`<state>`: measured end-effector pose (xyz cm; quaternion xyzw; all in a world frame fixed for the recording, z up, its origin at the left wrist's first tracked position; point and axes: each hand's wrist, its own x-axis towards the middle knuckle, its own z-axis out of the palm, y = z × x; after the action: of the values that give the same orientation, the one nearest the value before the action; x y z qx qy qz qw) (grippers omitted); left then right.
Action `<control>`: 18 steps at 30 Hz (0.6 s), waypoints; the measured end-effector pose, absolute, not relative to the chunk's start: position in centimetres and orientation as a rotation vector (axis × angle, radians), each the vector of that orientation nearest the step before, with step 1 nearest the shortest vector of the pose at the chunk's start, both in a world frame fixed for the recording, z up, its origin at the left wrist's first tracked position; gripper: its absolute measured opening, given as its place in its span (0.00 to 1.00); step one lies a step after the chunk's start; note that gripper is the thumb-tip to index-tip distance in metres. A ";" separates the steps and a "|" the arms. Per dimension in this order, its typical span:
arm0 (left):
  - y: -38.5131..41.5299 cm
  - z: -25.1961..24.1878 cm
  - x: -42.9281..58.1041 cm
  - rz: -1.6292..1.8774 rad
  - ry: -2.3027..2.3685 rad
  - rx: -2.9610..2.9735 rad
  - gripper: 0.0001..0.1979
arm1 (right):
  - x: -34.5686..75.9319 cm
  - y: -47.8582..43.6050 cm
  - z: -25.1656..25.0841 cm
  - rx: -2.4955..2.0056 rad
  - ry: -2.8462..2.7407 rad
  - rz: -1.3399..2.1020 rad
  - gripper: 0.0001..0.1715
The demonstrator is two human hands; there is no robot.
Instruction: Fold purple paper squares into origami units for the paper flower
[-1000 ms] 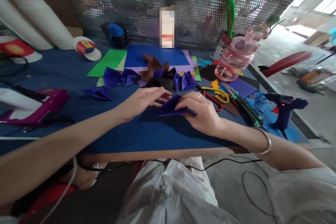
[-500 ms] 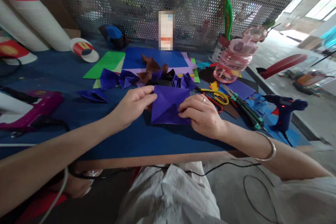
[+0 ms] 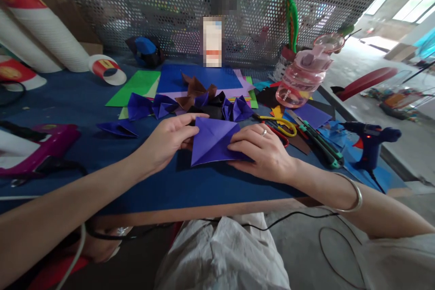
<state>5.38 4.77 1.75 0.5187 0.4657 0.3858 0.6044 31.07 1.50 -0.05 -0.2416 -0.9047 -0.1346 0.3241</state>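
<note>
A creased square of purple paper (image 3: 212, 138) is held between my two hands above the near part of the blue table. My left hand (image 3: 173, 138) pinches its upper left edge between thumb and fingers. At the lower right, my right hand (image 3: 261, 149) grips the other side, its fingertips over the paper; the corner there is hidden. The sheet bends along a diagonal crease, with the lower right half in shade. Just beyond lie folded purple paper pieces (image 3: 139, 106) and brown folded paper (image 3: 197, 90). Another purple folded piece (image 3: 118, 128) rests left of my left hand.
Yellow-handled scissors (image 3: 287, 127), a green utility knife (image 3: 322, 142) and a blue glue gun (image 3: 370, 142) lie to the right. A pink bottle (image 3: 299, 81) stands behind them. Stacked paper cups (image 3: 50, 31) and a magenta device (image 3: 44, 147) occupy the left.
The purple paper has tilted and bent along its diagonal, its lower left corner coming slightly nearer. Both hands keep their hold. The camera view has shifted slightly.
</note>
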 end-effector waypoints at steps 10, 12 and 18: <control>4.1 1.9 5.5 0.760 1.024 1.234 0.31 | 30.9 0.8 0.1 -0.499 -2.263 -0.497 0.12; 3.9 1.8 5.4 0.713 0.983 1.256 0.32 | 30.8 0.7 0.0 -0.471 -2.266 -0.484 0.12; 4.5 0.9 4.8 0.675 0.917 1.369 0.28 | 30.9 0.9 0.0 -0.491 -2.381 -0.357 0.09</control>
<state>4.85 4.47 0.87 0.5976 0.4003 0.2948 0.6291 30.92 0.85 0.02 -0.1883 -0.9128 -0.1367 0.3358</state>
